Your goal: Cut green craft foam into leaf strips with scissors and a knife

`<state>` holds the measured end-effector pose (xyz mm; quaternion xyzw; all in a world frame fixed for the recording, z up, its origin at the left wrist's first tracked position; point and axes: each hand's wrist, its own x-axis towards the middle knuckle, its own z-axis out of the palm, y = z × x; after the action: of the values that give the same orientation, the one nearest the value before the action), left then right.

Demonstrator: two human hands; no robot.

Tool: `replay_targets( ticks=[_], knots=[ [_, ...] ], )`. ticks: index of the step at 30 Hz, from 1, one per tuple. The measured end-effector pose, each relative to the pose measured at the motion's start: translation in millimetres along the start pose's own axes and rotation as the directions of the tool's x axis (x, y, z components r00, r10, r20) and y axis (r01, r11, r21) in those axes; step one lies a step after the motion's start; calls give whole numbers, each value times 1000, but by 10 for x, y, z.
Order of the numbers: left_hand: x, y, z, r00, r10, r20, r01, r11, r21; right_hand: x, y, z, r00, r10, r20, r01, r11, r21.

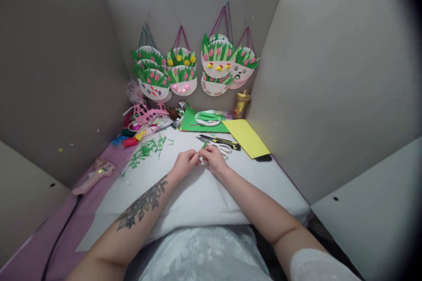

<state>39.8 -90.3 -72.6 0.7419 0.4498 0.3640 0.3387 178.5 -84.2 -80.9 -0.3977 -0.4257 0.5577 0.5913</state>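
Both hands meet over the white table covering. My right hand (212,158) pinches a small green paper strip (205,144), whose end sticks up past the fingertips. Beside it, my left hand (187,161) is closed with its fingertips against those of the right; whatever it grips is hidden. Just beyond the hands lie white-handled scissors (225,149) and a black and yellow utility knife (227,142). Left of the hands, green paper scraps (145,151) are scattered over the white covering.
Farther back, a paper plate (207,118) with green strips rests on green sheets (189,119); a yellow sheet (247,137) lies to their right. A corded pink glue gun (95,177) is at left. Decorated plate baskets (217,59) hang on the grey back panel (184,4).
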Motion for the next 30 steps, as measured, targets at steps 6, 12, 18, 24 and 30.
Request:
replay_targets(
  ticks=[6, 12, 18, 24, 30],
  knots=[
    [-20, 55, -9, 999, -9, 49, 10, 1000, -26, 72, -71, -96, 996, -13, -90, 26, 990, 140],
    [-26, 33, 9, 996, -19, 92, 23, 999, -40, 106, -89, -145, 989, -28, -144, 52, 985, 165],
    [-8, -35, 29, 991, -24, 130, 30, 999, -43, 164, -107, -234, 970, -75, -232, 115, 980, 164],
    [-8, -63, -17, 988, -34, 154, 39, 999, -30, 230, -166, -374, 947, -107, -303, 161, 973, 163],
    [-11, -52, -80, 987, -38, 155, 42, 999, -23, 242, -170, -444, 938, -114, -326, 168, 975, 145]
  ],
)
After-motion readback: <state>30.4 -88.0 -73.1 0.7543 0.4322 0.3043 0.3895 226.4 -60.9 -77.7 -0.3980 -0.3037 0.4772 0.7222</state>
